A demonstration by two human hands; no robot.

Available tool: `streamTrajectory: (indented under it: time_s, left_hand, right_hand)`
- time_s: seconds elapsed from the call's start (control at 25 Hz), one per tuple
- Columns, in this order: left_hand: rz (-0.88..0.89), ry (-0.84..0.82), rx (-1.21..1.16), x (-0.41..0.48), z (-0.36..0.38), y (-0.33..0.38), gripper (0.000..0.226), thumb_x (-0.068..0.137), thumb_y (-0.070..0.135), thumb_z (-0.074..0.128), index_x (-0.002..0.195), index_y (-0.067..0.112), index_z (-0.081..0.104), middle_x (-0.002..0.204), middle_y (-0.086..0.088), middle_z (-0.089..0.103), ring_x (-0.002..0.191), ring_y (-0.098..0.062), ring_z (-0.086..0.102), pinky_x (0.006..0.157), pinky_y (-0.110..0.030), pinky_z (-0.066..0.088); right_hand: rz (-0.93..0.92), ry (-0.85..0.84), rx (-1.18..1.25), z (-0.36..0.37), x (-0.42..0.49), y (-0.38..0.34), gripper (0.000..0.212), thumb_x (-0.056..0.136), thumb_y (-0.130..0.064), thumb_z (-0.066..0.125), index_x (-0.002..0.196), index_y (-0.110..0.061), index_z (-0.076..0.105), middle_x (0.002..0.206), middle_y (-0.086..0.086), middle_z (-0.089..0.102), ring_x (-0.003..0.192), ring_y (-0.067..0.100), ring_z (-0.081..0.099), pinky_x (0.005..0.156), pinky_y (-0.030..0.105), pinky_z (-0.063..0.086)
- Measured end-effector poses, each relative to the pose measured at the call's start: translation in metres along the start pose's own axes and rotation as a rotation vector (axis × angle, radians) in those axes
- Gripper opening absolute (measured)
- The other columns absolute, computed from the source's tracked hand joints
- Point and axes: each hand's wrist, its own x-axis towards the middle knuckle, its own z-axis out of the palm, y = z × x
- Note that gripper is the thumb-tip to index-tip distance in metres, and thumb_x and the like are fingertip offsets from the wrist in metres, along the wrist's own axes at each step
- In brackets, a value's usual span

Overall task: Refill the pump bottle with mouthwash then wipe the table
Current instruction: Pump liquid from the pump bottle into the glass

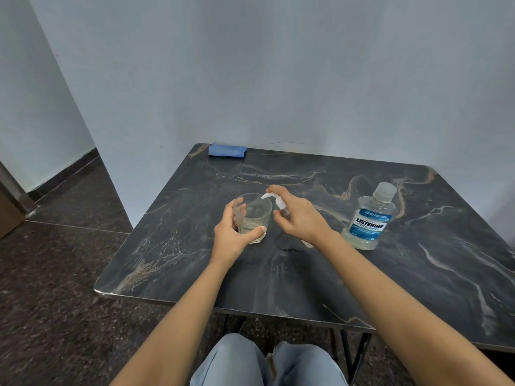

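Observation:
A clear drinking glass (pixel 255 211) with a little liquid in its base stands mid-table, and my left hand (pixel 234 235) grips it from the left side. Beside it stands the small pump bottle (pixel 274 200) with a white pump head whose nozzle points over the glass rim. My right hand (pixel 299 218) wraps round the bottle's body, index finger lying on top of the pump; most of the bottle is hidden by the hand. A capped Listerine mouthwash bottle (pixel 372 218) stands upright to the right. A folded blue cloth (pixel 227 150) lies at the table's far left corner.
The dark marble-pattern table (pixel 418 274) stands against a pale wall. A small wet smear (pixel 289 247) sits on the tabletop just in front of my right hand. My knees in light jeans (pixel 264 363) are below the near edge, over dark speckled floor.

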Motion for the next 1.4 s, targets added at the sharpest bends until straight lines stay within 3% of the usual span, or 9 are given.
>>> streamTrajectory:
  time_s: [0.28, 0.48, 0.72, 0.84, 0.96, 1.12, 1.28, 1.4]
  left_hand:
    - [-0.001, -0.004, 0.0, 0.001, 0.0, 0.0, 0.084, 0.06, 0.038, 0.088, 0.131, 0.046, 0.045, 0.128, 0.021, 0.057, 0.117, 0.008, 0.055, 0.087, -0.008, 0.046]
    - [0.005, -0.004, 0.006, 0.001, 0.001, -0.001, 0.083, 0.061, 0.038, 0.088, 0.131, 0.046, 0.045, 0.128, 0.022, 0.057, 0.114, 0.008, 0.057, 0.085, -0.008, 0.046]
    - [-0.002, 0.0, -0.001, 0.001, 0.001, -0.002, 0.083, 0.06, 0.037, 0.089, 0.13, 0.046, 0.046, 0.127, 0.022, 0.058, 0.115, 0.008, 0.055, 0.087, -0.007, 0.046]
    - [-0.002, 0.004, -0.001, 0.001, 0.001, -0.002, 0.082, 0.06, 0.036, 0.089, 0.129, 0.047, 0.046, 0.127, 0.023, 0.058, 0.115, 0.008, 0.056, 0.086, -0.006, 0.045]
    - [-0.006, 0.002, 0.003, 0.002, 0.001, -0.002, 0.082, 0.06, 0.038, 0.089, 0.128, 0.049, 0.046, 0.126, 0.024, 0.058, 0.114, 0.008, 0.056, 0.084, -0.006, 0.046]
    - [-0.01, 0.011, -0.006, 0.001, 0.001, -0.003, 0.083, 0.058, 0.04, 0.089, 0.128, 0.049, 0.047, 0.127, 0.021, 0.059, 0.116, 0.005, 0.056, 0.088, -0.012, 0.047]
    - [-0.012, 0.002, -0.011, 0.001, 0.0, -0.003, 0.084, 0.057, 0.042, 0.089, 0.129, 0.05, 0.046, 0.129, 0.021, 0.058, 0.119, 0.006, 0.054, 0.095, -0.018, 0.045]
    - [-0.019, 0.001, -0.013, 0.001, 0.001, -0.003, 0.085, 0.056, 0.043, 0.089, 0.129, 0.051, 0.046, 0.129, 0.024, 0.056, 0.119, 0.008, 0.053, 0.095, -0.018, 0.044]
  right_hand:
    - [-0.027, -0.002, -0.032, 0.001, 0.0, -0.001, 0.035, 0.086, -0.013, 0.053, 0.119, -0.018, 0.047, 0.075, -0.006, 0.058, 0.056, 0.007, 0.043, 0.063, 0.023, 0.034]
    - [-0.027, 0.022, -0.02, 0.001, 0.001, -0.001, 0.047, 0.086, -0.016, 0.052, 0.131, -0.026, 0.042, 0.074, -0.006, 0.061, 0.059, 0.004, 0.042, 0.065, 0.016, 0.031]
    - [-0.013, -0.005, -0.029, 0.006, 0.0, 0.004, 0.034, 0.085, -0.014, 0.051, 0.116, -0.024, 0.043, 0.074, 0.001, 0.063, 0.053, 0.009, 0.045, 0.06, 0.023, 0.033]
    - [-0.018, -0.014, -0.043, 0.008, 0.0, 0.006, 0.04, 0.085, -0.017, 0.051, 0.121, -0.03, 0.039, 0.08, 0.003, 0.065, 0.056, 0.008, 0.045, 0.06, 0.022, 0.034]
    - [-0.019, 0.004, 0.005, 0.007, 0.001, 0.006, 0.053, 0.086, -0.02, 0.053, 0.132, -0.035, 0.032, 0.077, -0.001, 0.064, 0.06, 0.008, 0.048, 0.062, 0.012, 0.034]
    - [0.067, 0.083, 0.184, 0.002, 0.0, 0.011, 0.058, 0.088, -0.027, 0.058, 0.134, -0.038, 0.023, 0.078, 0.002, 0.06, 0.067, 0.015, 0.057, 0.065, 0.03, 0.048]
    - [0.201, 0.269, 0.435, -0.004, 0.001, 0.02, 0.065, 0.084, -0.03, 0.069, 0.129, -0.038, 0.023, 0.084, -0.007, 0.059, 0.078, 0.004, 0.061, 0.073, 0.007, 0.045]
    - [0.33, 0.335, 0.497, -0.006, 0.004, 0.027, 0.073, 0.077, -0.032, 0.077, 0.126, -0.031, 0.024, 0.106, -0.004, 0.054, 0.093, 0.005, 0.056, 0.077, 0.008, 0.041]
